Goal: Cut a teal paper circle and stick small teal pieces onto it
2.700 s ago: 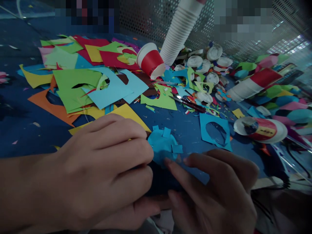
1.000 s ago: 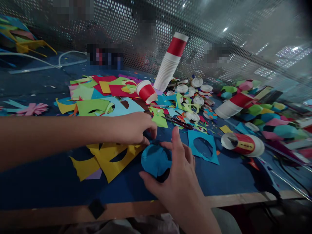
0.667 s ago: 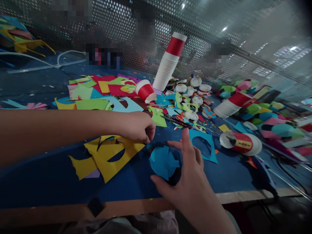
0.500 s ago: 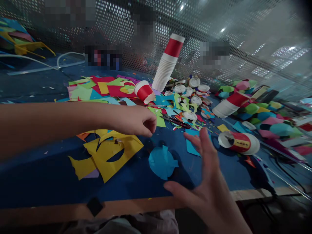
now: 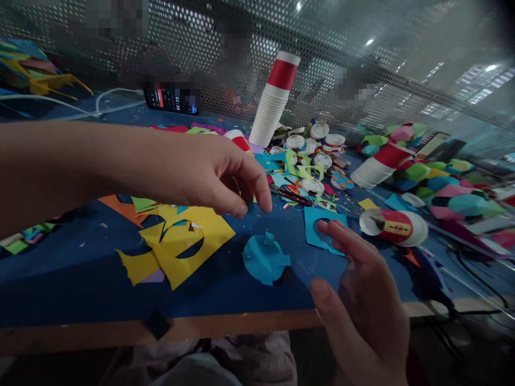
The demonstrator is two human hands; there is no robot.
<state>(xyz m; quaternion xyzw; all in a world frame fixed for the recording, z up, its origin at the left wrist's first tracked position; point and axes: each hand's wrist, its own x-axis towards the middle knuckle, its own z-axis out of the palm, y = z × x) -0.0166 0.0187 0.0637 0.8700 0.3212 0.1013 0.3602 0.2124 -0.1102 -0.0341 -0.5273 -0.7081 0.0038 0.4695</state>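
A round blue paper cutout (image 5: 263, 260) with several tabs at its edge lies on the blue table between my hands. My left hand (image 5: 225, 174) hovers above and behind it, fingers bent and apart, holding nothing. To the right my right hand (image 5: 358, 289) is raised, thumb and fingers spread, with nothing in it. Just beyond its fingertips lies a blue paper sheet (image 5: 314, 228) with a hole cut in it. Yellow paper (image 5: 217, 230), also with a round hole, rests left of the cutout. My left forearm covers part of the coloured paper behind.
A leaning stack of paper cups (image 5: 271, 102) stands at the back, near scissors (image 5: 292, 195) and paper scraps. On the right lie a red-and-white cup (image 5: 396, 226), another cup stack (image 5: 380, 166) and a glue gun (image 5: 432, 279). A phone (image 5: 172, 101) leans against the perforated panel.
My left hand has come nearer the camera and its fingers have opened from a curl. My right hand has moved right and slightly down, away from the round cutout.
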